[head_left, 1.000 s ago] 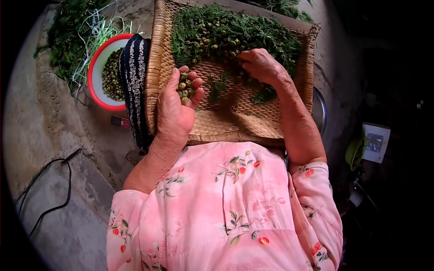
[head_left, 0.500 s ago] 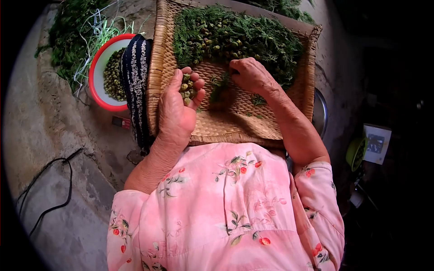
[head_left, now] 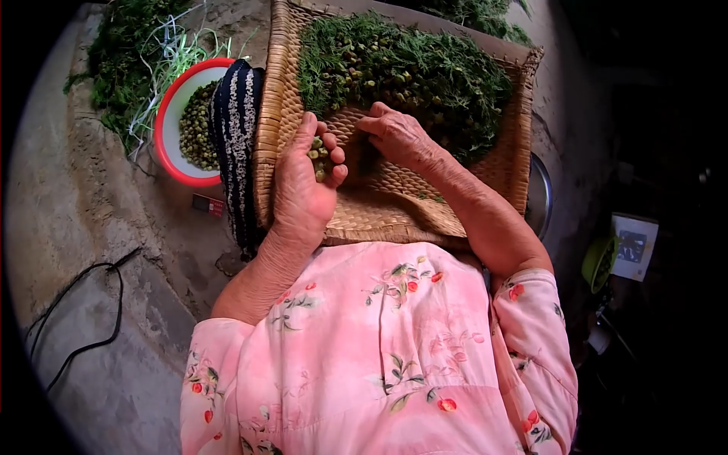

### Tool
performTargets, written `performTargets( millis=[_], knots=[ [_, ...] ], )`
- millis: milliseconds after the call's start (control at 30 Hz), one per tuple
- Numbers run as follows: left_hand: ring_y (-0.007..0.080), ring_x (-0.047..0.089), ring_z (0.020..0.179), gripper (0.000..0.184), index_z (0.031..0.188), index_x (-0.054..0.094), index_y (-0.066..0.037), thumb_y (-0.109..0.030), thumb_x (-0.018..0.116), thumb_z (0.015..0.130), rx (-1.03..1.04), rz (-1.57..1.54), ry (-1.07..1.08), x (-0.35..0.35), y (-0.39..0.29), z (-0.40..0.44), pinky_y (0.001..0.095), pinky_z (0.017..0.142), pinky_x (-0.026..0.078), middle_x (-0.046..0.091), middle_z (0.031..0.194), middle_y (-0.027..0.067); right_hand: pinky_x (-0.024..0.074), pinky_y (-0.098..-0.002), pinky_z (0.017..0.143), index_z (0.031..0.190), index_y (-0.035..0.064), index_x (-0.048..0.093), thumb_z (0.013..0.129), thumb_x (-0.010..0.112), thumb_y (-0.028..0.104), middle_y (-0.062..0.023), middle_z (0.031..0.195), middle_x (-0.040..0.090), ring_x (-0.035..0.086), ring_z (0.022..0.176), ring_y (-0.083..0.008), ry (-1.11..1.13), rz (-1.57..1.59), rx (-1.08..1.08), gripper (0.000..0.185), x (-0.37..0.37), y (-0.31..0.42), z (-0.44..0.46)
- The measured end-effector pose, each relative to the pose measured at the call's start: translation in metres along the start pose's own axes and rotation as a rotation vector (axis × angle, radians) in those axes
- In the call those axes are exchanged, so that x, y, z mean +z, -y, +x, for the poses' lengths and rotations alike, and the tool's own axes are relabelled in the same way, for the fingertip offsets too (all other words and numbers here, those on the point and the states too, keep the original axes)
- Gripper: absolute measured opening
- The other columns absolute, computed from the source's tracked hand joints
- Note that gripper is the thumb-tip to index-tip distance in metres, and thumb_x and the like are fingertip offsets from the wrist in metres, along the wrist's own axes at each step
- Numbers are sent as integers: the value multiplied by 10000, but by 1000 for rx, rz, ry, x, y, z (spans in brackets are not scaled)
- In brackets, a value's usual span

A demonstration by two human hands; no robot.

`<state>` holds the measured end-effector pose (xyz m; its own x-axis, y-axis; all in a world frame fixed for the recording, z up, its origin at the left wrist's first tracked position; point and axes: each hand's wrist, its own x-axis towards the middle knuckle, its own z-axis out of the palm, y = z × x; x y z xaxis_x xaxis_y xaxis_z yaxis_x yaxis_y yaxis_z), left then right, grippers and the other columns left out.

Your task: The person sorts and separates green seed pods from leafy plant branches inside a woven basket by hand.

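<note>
My left hand is palm up over the left side of a woven basket, its fingers curled around several small green-brown seed cones. To its right, my right hand hovers above the bare weave with fingertips pinched together; whatever they hold, if anything, is hidden. Along the basket's far side lies a heap of feathery green sprigs, mixed with many more cones. The near edge of the basket rests against the pink flowered shirt.
Left of the basket stands a red-rimmed white bowl holding cones, partly covered by a dark patterned cloth. Beyond it are more sprigs and pale plastic strips. A black cable lies on the floor. At right sits a green bowl.
My right hand has moved slightly left and up, away from a green sprig that was beneath it. My left hand keeps holding the cones, its fingers curled a little more.
</note>
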<state>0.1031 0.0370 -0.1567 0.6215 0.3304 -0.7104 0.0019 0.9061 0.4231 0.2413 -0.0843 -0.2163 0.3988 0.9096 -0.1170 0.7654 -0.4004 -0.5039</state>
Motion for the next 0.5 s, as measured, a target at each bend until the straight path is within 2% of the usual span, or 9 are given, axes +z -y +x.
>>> performTargets(
  millis=[67, 200, 267, 300, 433, 500],
  knots=[
    [89, 487, 586, 154, 905, 550, -106, -255, 586, 887, -31, 3, -28, 1, 1, 0, 193, 447, 385, 520, 700, -14, 467, -389, 686, 944, 65, 608, 753, 619, 58, -110, 856, 532, 570, 812, -311, -13, -13, 12, 191, 3, 0, -1],
    [89, 484, 583, 148, 962, 559, -98, -216, 589, 879, -6, 49, -68, 4, 1, -4, 193, 447, 372, 524, 711, -14, 480, -365, 674, 944, 50, 605, 755, 622, 72, -111, 840, 557, 587, 786, -288, -101, 84, 49, 190, -14, 3, 2],
    [89, 484, 585, 164, 1008, 561, -88, -191, 577, 881, 10, 97, -82, 7, 1, -6, 197, 452, 365, 524, 717, -14, 488, -330, 669, 938, 31, 598, 761, 619, 86, -116, 826, 593, 600, 745, -252, -59, 291, 78, 187, -24, 2, 3],
    [89, 484, 585, 164, 1008, 561, -88, -191, 577, 881, 10, 98, -82, 7, 1, -5, 197, 452, 365, 524, 717, -14, 492, -309, 665, 949, 18, 593, 783, 614, 107, -103, 814, 627, 608, 736, -185, -40, 372, 105, 189, -30, 4, 1],
    [104, 534, 639, 190, 1024, 569, -88, -226, 563, 894, -37, 111, -68, 5, 3, -3, 217, 502, 437, 565, 766, -1, 493, -288, 667, 959, 10, 592, 828, 594, 95, -73, 825, 639, 598, 757, -125, -19, 515, 103, 156, -39, 13, -1],
    [111, 555, 665, 199, 1028, 572, -91, -242, 558, 899, -60, 106, -72, 5, 5, -2, 225, 527, 465, 584, 791, 6, 499, -255, 690, 978, 0, 593, 865, 589, 93, -45, 835, 642, 587, 779, -85, -15, 795, 38, 146, -44, 29, -2]
  ],
)
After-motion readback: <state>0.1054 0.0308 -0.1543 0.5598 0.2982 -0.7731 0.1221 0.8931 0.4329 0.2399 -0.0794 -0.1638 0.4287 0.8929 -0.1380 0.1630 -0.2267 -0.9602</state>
